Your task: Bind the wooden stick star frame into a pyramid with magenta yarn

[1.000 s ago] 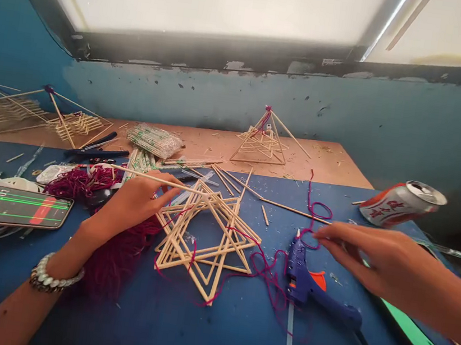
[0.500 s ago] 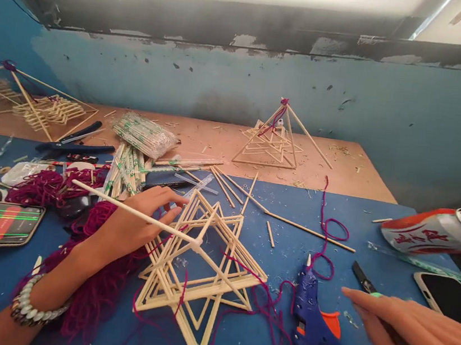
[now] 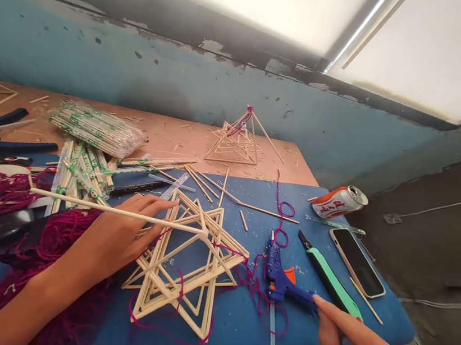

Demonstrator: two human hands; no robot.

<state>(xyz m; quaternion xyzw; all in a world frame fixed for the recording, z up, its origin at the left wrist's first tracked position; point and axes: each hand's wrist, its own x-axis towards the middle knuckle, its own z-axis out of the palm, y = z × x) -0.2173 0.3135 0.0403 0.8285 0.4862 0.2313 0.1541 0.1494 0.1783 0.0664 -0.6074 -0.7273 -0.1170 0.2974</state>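
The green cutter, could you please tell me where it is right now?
In the head view, the green cutter lies on the blue tabletop, right of centre, between the blue glue gun and the phone.

Green (mint, really) cutter handle (image 3: pixel 337 283)

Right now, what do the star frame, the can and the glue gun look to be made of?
Star frame: bare wood, likely bamboo, pale and matte.
Can: thin metal, probably aluminium, shiny top and printed side.
Glue gun: blue plastic, probably, smooth with an orange trigger.
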